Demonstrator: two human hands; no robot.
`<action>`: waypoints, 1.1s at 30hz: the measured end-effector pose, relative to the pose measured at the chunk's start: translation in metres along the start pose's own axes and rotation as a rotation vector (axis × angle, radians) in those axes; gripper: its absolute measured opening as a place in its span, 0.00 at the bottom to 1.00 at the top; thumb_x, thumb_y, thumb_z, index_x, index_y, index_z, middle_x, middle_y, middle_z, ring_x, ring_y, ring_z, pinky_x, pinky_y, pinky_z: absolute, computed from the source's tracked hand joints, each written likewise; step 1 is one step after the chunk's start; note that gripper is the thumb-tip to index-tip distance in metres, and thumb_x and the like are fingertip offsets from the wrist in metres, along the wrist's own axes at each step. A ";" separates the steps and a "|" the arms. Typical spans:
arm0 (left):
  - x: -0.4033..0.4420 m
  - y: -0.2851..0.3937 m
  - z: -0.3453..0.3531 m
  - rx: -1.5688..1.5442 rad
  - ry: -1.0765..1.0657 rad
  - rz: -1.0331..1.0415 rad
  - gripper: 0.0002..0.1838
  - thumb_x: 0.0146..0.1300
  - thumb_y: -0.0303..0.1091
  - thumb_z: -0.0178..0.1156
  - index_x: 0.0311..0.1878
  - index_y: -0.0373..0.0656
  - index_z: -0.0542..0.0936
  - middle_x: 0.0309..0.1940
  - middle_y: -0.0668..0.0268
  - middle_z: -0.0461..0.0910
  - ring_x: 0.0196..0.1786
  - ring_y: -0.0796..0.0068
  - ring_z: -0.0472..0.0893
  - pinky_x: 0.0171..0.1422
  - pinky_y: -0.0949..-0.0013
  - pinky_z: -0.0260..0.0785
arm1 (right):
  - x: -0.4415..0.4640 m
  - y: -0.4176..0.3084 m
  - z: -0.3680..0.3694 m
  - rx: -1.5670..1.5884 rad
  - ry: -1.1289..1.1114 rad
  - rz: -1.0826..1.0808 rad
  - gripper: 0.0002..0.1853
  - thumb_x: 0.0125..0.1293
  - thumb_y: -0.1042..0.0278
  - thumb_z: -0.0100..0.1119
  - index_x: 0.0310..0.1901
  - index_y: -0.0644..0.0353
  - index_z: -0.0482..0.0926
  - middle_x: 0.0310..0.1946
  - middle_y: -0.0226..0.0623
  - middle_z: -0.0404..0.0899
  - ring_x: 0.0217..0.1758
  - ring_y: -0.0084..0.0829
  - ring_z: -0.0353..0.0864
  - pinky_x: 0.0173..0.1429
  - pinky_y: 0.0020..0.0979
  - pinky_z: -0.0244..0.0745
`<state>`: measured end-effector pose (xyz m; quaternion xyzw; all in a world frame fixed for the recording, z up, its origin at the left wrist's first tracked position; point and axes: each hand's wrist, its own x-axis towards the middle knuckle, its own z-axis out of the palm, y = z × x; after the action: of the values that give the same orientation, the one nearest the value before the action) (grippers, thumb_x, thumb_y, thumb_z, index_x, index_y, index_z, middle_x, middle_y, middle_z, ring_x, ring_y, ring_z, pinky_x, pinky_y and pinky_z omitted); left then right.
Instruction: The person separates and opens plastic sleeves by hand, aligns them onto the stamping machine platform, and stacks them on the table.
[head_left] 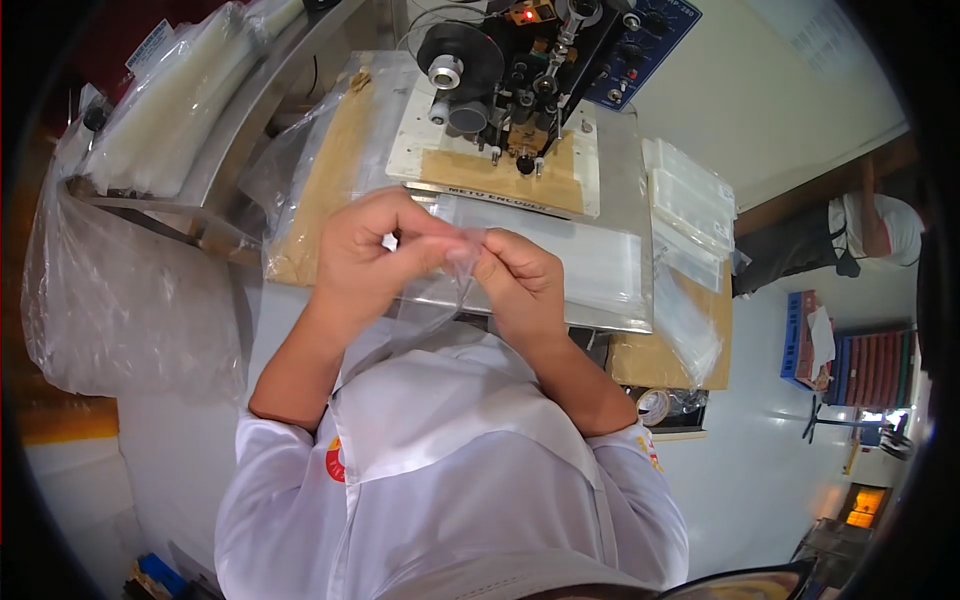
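Both my hands meet in front of my chest, pinching a clear plastic bag (432,306) that hangs down between them. My left hand (385,245) has its thumb and index finger closed on the bag's upper edge. Close beside it, my right hand (520,280) grips the same edge between thumb and fingers. Just beyond the hands stands a coding machine (520,90) whose plate reads METO ENCODER. A stack of flat clear bags (600,265) lies on the metal tray at the machine's front, partly behind my hands.
More stacked clear bags (690,200) lie right of the machine, above a cardboard piece (670,345) and a tape roll (654,405). At left, a metal shelf (215,190) carries bundled plastic (180,110), and a large plastic bag (130,290) hangs below. Another person (850,235) stands far right.
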<state>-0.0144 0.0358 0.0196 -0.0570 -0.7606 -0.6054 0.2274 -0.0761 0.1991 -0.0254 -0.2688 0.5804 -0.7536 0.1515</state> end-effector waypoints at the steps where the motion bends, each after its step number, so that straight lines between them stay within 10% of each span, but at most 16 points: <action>1: -0.005 -0.001 0.000 0.048 -0.052 0.031 0.04 0.52 0.23 0.71 0.31 0.39 0.86 0.26 0.68 0.80 0.31 0.81 0.77 0.37 0.76 0.67 | 0.001 0.000 0.000 0.011 0.004 0.016 0.10 0.71 0.68 0.58 0.45 0.67 0.83 0.40 0.35 0.84 0.42 0.23 0.82 0.47 0.24 0.77; 17: -0.012 0.027 -0.045 -0.116 0.126 -0.013 0.07 0.59 0.24 0.62 0.39 0.33 0.85 0.27 0.64 0.80 0.28 0.82 0.73 0.32 0.78 0.64 | -0.001 -0.025 0.010 0.209 -0.216 0.355 0.10 0.68 0.73 0.58 0.49 0.64 0.77 0.41 0.35 0.82 0.42 0.23 0.82 0.44 0.24 0.77; 33: -0.014 -0.007 -0.020 0.023 -0.018 0.081 0.07 0.50 0.25 0.72 0.29 0.39 0.81 0.26 0.69 0.78 0.30 0.82 0.74 0.35 0.76 0.65 | -0.009 -0.004 0.008 -0.013 -0.147 -0.001 0.10 0.68 0.71 0.59 0.46 0.66 0.83 0.36 0.36 0.84 0.39 0.22 0.80 0.45 0.25 0.74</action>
<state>0.0010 0.0176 0.0113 -0.0904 -0.7667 -0.5862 0.2457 -0.0637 0.1984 -0.0218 -0.3249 0.5726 -0.7279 0.1916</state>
